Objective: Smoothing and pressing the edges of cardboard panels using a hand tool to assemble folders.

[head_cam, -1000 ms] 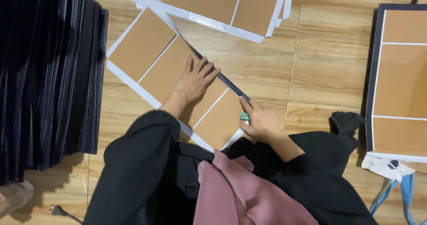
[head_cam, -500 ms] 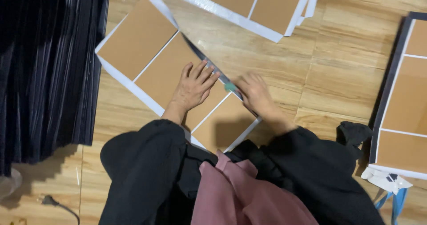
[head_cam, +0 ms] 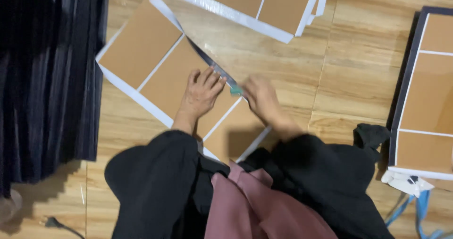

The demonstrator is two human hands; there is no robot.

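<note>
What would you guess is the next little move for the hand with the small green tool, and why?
Probably slide the small green tool further up the dark strip along the panel's edge. The right hand holds it partway along that strip, while the left hand lies flat on the brown panel, steadying it.

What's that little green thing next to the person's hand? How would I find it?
Start at the big brown cardboard sheet with white strips lying slantwise on the wooden floor. Follow its dark right edge down to the right hand. At those fingertips sits the small teal-green tool, the only green thing among brown, white and black.
</note>
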